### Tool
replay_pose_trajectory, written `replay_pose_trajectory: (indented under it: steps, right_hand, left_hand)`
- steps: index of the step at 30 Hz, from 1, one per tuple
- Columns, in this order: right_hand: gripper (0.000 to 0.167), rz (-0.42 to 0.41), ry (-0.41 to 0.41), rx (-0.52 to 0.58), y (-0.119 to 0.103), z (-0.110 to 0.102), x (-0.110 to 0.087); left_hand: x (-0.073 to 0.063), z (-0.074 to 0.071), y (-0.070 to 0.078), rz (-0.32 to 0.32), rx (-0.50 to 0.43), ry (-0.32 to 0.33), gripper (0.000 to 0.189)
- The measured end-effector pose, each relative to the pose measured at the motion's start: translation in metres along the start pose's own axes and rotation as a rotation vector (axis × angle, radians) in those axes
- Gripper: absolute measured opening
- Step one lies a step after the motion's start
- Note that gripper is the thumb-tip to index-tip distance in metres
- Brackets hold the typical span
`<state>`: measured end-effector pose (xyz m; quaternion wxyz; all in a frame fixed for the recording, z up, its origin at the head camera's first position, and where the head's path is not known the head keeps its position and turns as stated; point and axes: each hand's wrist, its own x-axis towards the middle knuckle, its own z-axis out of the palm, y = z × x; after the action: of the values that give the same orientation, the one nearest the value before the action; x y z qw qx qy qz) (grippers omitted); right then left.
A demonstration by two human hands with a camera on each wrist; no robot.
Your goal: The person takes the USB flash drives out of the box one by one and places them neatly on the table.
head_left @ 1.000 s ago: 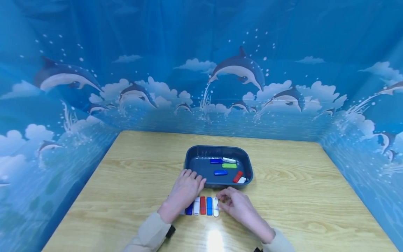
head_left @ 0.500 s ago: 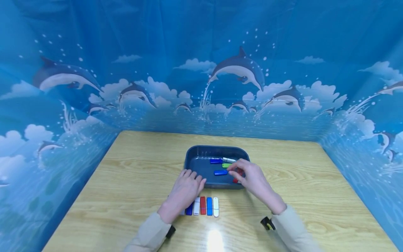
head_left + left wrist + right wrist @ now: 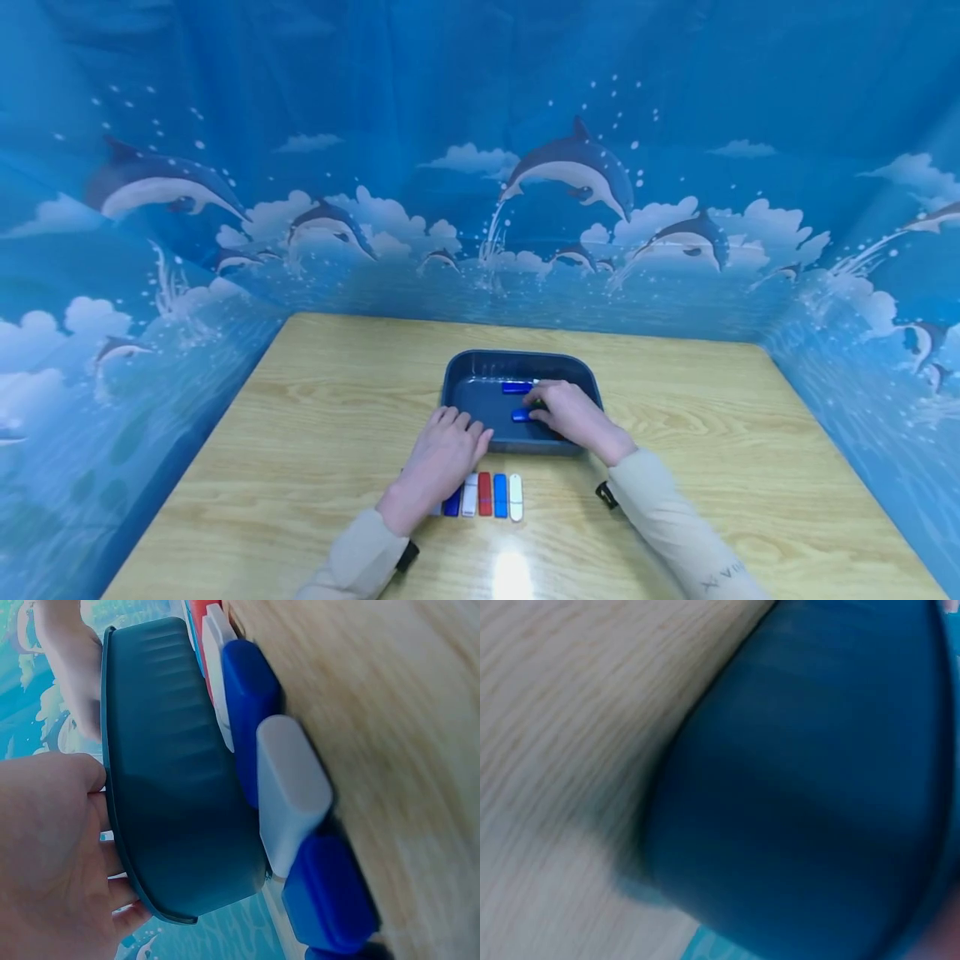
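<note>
My left hand [image 3: 442, 450] grips the front left rim of a dark blue tray [image 3: 525, 446], fingers over its edge. In the left wrist view, that hand's fingers pass behind the rim. My right hand [image 3: 570, 412] reaches over the front right rim, thumb and fingertips low inside. Beside its thumb lies a blue USB stick [image 3: 520, 415]; a bit of green shows at the fingers. I cannot tell whether they pinch either one. Another blue USB stick [image 3: 516, 387] lies farther back. The right wrist view is blurred and shows mostly the tray's outer wall [image 3: 795, 787].
In front of the tray runs a row of USB sticks, among them a white one [image 3: 516, 497], a light blue one [image 3: 500, 496] and a red one [image 3: 485, 494]. My left arm covers the row's left end. Dolphin-print curtains [image 3: 480, 167] enclose the wooden table [image 3: 712, 458].
My right hand has gone from the row's right end up into the tray, then leftward towards its middle, covering the sticks on the right. The left hand has stayed at the rim.
</note>
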<state>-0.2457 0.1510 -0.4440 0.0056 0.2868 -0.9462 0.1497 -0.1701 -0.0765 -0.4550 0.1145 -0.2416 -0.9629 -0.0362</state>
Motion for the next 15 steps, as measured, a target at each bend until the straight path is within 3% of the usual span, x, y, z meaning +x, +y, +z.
replay_pose_trajectory:
  steps: [15]
  right_hand:
    - [0.014,0.052,-0.032,0.056,-0.0045,0.011,0.0068]
  left_hand:
    - [0.0002,0.0005,0.0016,-0.025,-0.001,-0.018,0.042]
